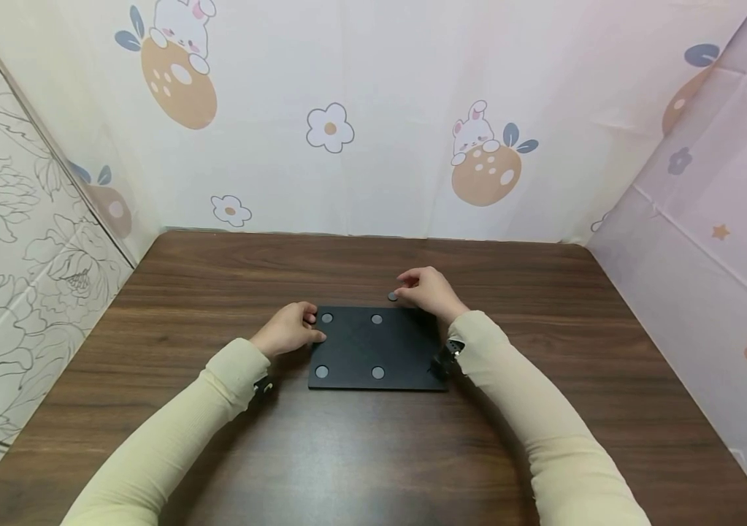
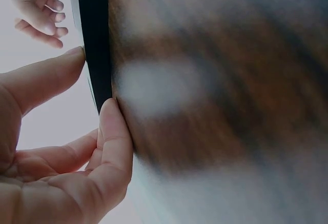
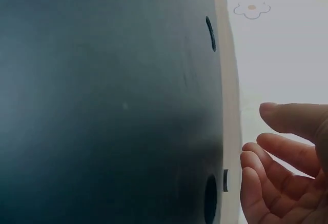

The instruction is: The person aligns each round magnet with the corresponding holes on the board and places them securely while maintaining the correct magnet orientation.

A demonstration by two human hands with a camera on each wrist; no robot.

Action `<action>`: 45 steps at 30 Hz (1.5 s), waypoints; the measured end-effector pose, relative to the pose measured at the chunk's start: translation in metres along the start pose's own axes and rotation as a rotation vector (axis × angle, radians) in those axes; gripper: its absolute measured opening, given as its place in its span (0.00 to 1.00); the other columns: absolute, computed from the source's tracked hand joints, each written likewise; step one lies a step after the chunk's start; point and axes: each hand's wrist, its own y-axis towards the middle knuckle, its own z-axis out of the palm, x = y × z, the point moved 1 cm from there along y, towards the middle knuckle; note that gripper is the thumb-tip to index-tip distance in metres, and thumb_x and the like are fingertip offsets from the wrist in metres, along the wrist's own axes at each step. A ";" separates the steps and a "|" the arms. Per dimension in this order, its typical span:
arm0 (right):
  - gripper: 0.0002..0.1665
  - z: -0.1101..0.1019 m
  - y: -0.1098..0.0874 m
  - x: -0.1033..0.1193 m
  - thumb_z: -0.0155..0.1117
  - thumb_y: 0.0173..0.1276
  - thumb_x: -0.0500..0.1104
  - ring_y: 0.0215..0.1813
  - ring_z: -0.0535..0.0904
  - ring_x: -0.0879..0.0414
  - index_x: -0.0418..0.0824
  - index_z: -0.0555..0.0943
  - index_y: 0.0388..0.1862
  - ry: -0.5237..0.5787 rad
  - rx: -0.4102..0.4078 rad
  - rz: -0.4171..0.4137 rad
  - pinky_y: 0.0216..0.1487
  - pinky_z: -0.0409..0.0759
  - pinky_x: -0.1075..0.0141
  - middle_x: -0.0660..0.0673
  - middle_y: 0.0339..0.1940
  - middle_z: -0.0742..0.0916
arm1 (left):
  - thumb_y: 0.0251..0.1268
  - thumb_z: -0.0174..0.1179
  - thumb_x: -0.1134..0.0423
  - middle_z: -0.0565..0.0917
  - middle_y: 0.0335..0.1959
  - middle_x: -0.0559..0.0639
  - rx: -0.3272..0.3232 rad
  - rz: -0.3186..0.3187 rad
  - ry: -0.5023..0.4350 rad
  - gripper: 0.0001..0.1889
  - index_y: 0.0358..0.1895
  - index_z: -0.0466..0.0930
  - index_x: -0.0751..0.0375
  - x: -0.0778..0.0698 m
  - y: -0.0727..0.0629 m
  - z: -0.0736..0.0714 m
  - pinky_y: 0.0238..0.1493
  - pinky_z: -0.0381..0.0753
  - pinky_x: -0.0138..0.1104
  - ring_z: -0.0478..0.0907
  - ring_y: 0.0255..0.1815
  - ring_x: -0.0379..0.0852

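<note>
A flat black rectangular board [image 1: 406, 351] with several round grey spots lies on the table. My left hand [image 1: 288, 329] grips its left edge. In the left wrist view the thumb [image 2: 64, 73] is at one face of the board and a fingertip at the opposite edge. My right hand [image 1: 431, 292] is over the far edge, thumb and fingers apart. A small dark disc [image 1: 392, 296] lies just beyond that edge by its fingertips. In the right wrist view the disc [image 3: 226, 180] shows beside the board, with a gap to the fingers.
The brown wood-grain table [image 1: 373, 453] runs back to a patterned curtain [image 1: 399, 168]. A flowered panel [image 1: 25, 219] stands at the left and another curtain [image 1: 708, 241] at the right. Both wrists wear small black devices.
</note>
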 end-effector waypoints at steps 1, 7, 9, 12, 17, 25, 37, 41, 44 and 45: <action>0.23 0.001 0.001 0.001 0.67 0.66 0.44 0.45 0.79 0.48 0.36 0.81 0.58 0.007 0.008 0.005 0.46 0.79 0.58 0.39 0.46 0.85 | 0.62 0.67 0.64 0.76 0.54 0.61 -0.002 -0.002 0.000 0.33 0.68 0.65 0.72 0.000 0.000 0.000 0.46 0.77 0.37 0.75 0.51 0.50; 0.23 0.007 0.010 0.002 0.68 0.65 0.44 0.42 0.80 0.49 0.35 0.81 0.56 0.001 0.044 0.041 0.48 0.79 0.57 0.39 0.46 0.86 | 0.62 0.67 0.64 0.76 0.55 0.60 -0.002 -0.007 -0.008 0.34 0.69 0.65 0.72 0.000 -0.001 -0.001 0.47 0.77 0.37 0.75 0.51 0.50; 0.22 0.009 0.012 0.002 0.68 0.65 0.44 0.43 0.81 0.49 0.36 0.82 0.56 -0.015 0.052 0.046 0.49 0.80 0.56 0.39 0.47 0.86 | 0.62 0.67 0.64 0.76 0.55 0.60 -0.002 -0.005 -0.007 0.34 0.68 0.65 0.72 0.000 -0.001 -0.001 0.47 0.77 0.38 0.75 0.51 0.50; 0.21 0.010 0.014 0.003 0.68 0.64 0.44 0.42 0.82 0.49 0.35 0.83 0.54 -0.032 0.066 0.052 0.49 0.81 0.56 0.38 0.48 0.87 | 0.62 0.67 0.65 0.76 0.54 0.60 -0.001 -0.003 -0.005 0.34 0.69 0.65 0.72 0.000 -0.001 -0.001 0.47 0.77 0.38 0.74 0.51 0.50; 0.20 0.010 0.017 0.006 0.70 0.62 0.43 0.42 0.83 0.50 0.35 0.84 0.52 -0.055 0.083 0.064 0.48 0.82 0.57 0.39 0.47 0.88 | 0.62 0.66 0.65 0.76 0.54 0.60 0.004 0.007 0.005 0.33 0.69 0.65 0.73 0.000 0.000 -0.001 0.47 0.77 0.37 0.74 0.51 0.50; 0.20 0.012 0.016 0.010 0.70 0.62 0.41 0.45 0.83 0.48 0.35 0.84 0.52 -0.084 0.092 0.067 0.50 0.82 0.54 0.38 0.49 0.87 | 0.62 0.67 0.64 0.76 0.54 0.60 0.003 0.008 0.009 0.34 0.68 0.65 0.74 0.000 0.001 -0.001 0.46 0.77 0.37 0.74 0.50 0.50; 0.15 0.016 0.022 0.006 0.70 0.61 0.39 0.42 0.80 0.48 0.36 0.85 0.46 -0.126 0.071 0.056 0.48 0.80 0.56 0.40 0.42 0.86 | 0.62 0.67 0.64 0.76 0.55 0.62 0.005 0.013 0.010 0.34 0.69 0.64 0.74 0.001 0.000 -0.001 0.50 0.77 0.40 0.75 0.52 0.51; 0.13 0.016 0.021 0.006 0.70 0.61 0.40 0.41 0.80 0.48 0.37 0.85 0.44 -0.129 0.071 0.060 0.47 0.81 0.56 0.40 0.41 0.86 | 0.62 0.67 0.64 0.76 0.55 0.61 0.006 0.010 0.008 0.34 0.69 0.64 0.74 0.001 0.000 -0.001 0.50 0.77 0.40 0.75 0.52 0.51; 0.12 0.015 0.020 0.006 0.70 0.61 0.40 0.41 0.80 0.48 0.37 0.85 0.43 -0.128 0.067 0.068 0.47 0.81 0.56 0.40 0.41 0.86 | 0.62 0.67 0.64 0.76 0.55 0.61 0.009 0.008 0.003 0.34 0.69 0.64 0.73 0.001 0.000 -0.001 0.50 0.77 0.40 0.75 0.51 0.50; 0.12 0.015 0.020 0.006 0.70 0.61 0.40 0.41 0.80 0.48 0.37 0.85 0.43 -0.129 0.066 0.069 0.47 0.81 0.56 0.40 0.41 0.86 | 0.62 0.67 0.64 0.76 0.55 0.61 0.010 0.007 0.002 0.34 0.69 0.64 0.73 0.001 0.000 -0.001 0.50 0.77 0.40 0.75 0.50 0.50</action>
